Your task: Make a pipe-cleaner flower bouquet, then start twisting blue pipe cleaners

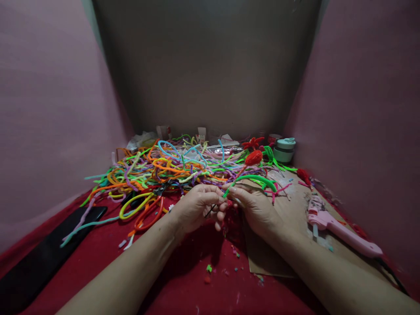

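Note:
Between my two hands is a pipe-cleaner flower with a red tulip-shaped head [253, 157] and a curved green leaf [259, 178]. My left hand [200, 205] is closed, pinching the green-wrapped stem [226, 192] near its lower end. A thin dark wire end [210, 211] sticks out below those fingers. My right hand [254, 203] pinches the same stem just to the right, its fingertips almost touching the left ones. The head of the flower points up and right, away from me. Part of the stem is hidden by my fingers.
A tangled heap of colourful pipe cleaners [170, 168] spreads behind my hands. Scissors [147, 205] with yellow and red handles lie left. A pink glue gun [344, 232] rests on cardboard [269, 258] at right. A black slab [49, 258] lies at left; a mint-lidded container [285, 151] stands behind.

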### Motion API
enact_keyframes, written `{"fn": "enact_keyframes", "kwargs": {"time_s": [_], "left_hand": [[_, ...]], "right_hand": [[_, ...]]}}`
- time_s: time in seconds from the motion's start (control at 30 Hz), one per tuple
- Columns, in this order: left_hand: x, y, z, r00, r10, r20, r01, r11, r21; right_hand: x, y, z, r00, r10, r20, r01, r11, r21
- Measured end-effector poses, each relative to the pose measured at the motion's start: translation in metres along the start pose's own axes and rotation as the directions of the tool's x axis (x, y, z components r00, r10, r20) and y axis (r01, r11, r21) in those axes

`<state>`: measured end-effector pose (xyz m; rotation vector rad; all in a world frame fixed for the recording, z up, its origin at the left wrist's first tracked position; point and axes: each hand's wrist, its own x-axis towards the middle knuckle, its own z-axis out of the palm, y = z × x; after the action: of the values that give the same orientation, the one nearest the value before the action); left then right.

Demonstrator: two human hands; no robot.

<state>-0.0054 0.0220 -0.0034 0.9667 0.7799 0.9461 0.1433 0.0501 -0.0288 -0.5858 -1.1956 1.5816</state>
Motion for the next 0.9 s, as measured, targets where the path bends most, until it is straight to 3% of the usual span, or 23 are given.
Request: {"fn": "enact_keyframes", "kwargs": {"time_s": [0.33, 0.53, 0.63, 0.8, 0.9], "left_hand": [[-0.002, -0.002, 0.002, 1.000, 0.014, -0.007, -0.014, 0.998, 0.059], [-0.004, 0.002, -0.001, 0.999, -0.011, 0.041, 0.006, 0.991, 0.135], [-0.004, 0.005, 0.000, 0.999, 0.049, -0.011, -0.045, 0.971, 0.233], [-0.002, 0.005, 0.007, 0.966, 0.228, -0.120, -0.117, 0.804, 0.583], [-0.002, 0.000, 0.010, 0.918, 0.388, -0.083, -0.179, 0.591, 0.787]], "right_hand": [[-0.001, -0.003, 0.003, 0.994, -0.060, 0.090, 0.064, 0.997, -0.045], [-0.002, -0.005, 0.004, 1.000, -0.013, 0.026, 0.012, 1.000, 0.020], [-0.002, -0.005, 0.004, 0.999, 0.004, 0.040, -0.006, 0.999, 0.035], [-0.002, -0.003, 0.002, 0.997, -0.071, 0.013, 0.072, 0.995, -0.074], [-0.001, 0.001, 0.001, 0.996, -0.090, -0.003, 0.090, 0.993, -0.082]]}}
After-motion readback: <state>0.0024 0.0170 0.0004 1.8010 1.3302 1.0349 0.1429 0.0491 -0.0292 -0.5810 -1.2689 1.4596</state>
